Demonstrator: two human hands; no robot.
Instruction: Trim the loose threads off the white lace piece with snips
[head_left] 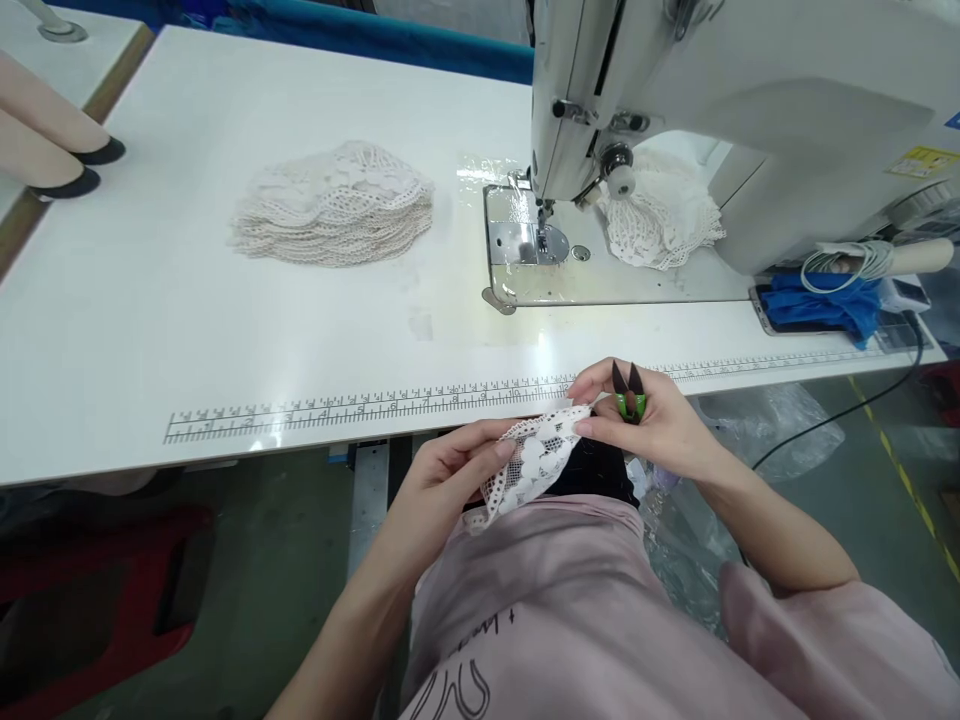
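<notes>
While my left hand pinches the lace piece near its lower edge, held over my lap just off the worktop, my right hand clamps both its upper corner and the snips, blades pointing away, probably to spread it flat.

Both hands hold a white lace piece just below the table edge: the left hand pinches its lower side, the right hand (also gripping green-handled snips) its top corner.
</notes>
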